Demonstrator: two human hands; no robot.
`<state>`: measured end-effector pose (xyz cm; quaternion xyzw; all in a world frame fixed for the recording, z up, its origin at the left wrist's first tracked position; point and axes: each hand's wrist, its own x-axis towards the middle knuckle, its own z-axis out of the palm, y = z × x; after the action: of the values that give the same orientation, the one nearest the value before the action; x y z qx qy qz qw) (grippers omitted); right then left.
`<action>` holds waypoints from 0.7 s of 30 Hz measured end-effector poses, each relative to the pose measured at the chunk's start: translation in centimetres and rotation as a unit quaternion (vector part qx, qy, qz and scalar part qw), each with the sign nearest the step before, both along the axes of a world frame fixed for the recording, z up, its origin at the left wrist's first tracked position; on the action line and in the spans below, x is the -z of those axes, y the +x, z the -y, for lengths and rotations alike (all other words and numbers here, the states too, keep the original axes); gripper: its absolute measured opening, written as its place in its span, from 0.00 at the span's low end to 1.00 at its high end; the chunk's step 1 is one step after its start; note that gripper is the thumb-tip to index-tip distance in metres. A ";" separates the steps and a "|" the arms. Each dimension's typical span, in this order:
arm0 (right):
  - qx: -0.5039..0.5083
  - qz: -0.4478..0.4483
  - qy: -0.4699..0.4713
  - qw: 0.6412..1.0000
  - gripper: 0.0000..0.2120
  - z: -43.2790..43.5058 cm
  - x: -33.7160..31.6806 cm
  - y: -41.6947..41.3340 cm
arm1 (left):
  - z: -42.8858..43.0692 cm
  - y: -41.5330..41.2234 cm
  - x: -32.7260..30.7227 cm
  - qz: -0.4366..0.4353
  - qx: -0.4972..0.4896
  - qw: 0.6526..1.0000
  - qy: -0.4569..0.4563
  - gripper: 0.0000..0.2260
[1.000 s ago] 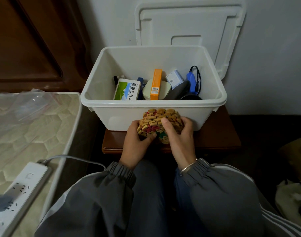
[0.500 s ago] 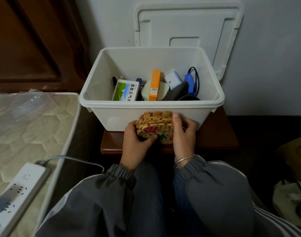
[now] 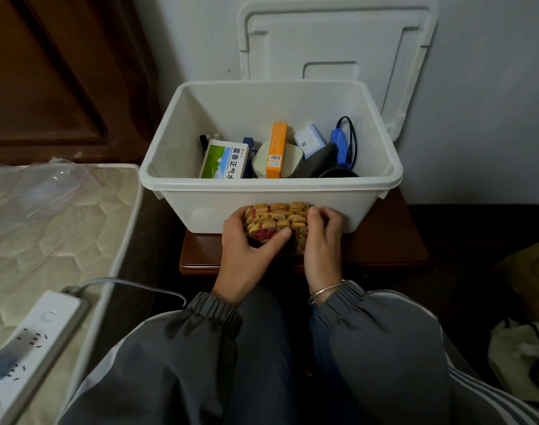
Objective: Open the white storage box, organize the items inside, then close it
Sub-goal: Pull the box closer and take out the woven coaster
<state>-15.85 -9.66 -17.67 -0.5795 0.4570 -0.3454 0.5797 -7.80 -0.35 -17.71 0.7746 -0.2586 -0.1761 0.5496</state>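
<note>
The white storage box (image 3: 271, 187) stands open on a brown wooden stand (image 3: 384, 246), and its lid (image 3: 335, 41) leans upright against the wall behind it. Inside lie a green-and-white medicine carton (image 3: 223, 161), an orange carton (image 3: 276, 150), a pale round case (image 3: 288, 156), a small light-blue box (image 3: 309, 142) and a blue plug with black cable (image 3: 341, 144). In front of the box, both hands hold a folded mat of yellow and red wooden beads (image 3: 277, 220). My left hand (image 3: 246, 256) grips its left side, thumb across the front. My right hand (image 3: 323, 243) grips its right side.
A quilted mattress (image 3: 56, 228) lies to the left, with a white power strip (image 3: 29, 342) and a clear plastic bag (image 3: 41, 188) on it. A dark wooden headboard (image 3: 56, 75) rises at the back left. Bags (image 3: 525, 338) sit on the floor at the right.
Both hands have pressed the bead mat into a tighter bundle. My right hand has shifted from the front of the mat to its right side.
</note>
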 end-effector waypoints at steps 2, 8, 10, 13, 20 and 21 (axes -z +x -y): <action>-0.006 0.008 0.001 1.000 0.16 -0.1 0.1 0.0 | 0.4 -0.2 -0.4 -0.037 -0.028 0.999 -0.001 0.32; 0.017 0.040 0.020 0.999 0.14 -0.4 0.3 0.2 | 1.4 -0.1 -0.1 -0.081 -0.110 0.990 -0.022 0.28; 0.021 0.038 0.020 0.999 0.12 -0.4 0.4 0.3 | 1.3 0.3 0.3 -0.103 -0.128 0.986 -0.028 0.26; 0.015 0.028 0.011 0.999 0.10 -0.4 0.7 0.6 | 1.1 0.5 0.3 -0.105 -0.115 0.988 -0.013 0.20; 0.034 0.023 -0.007 0.999 0.09 0.2 0.8 0.8 | -1.4 1.6 0.3 -0.042 0.112 0.991 0.053 0.45; 0.030 0.021 -0.016 0.999 0.09 0.2 0.8 0.8 | -1.6 1.8 0.6 -0.018 0.126 0.990 0.061 0.45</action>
<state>-15.04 -9.89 -18.47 -0.5672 0.4560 -0.3819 0.5697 -6.00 1.29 -18.26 0.7643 -0.3331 -0.2737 0.4797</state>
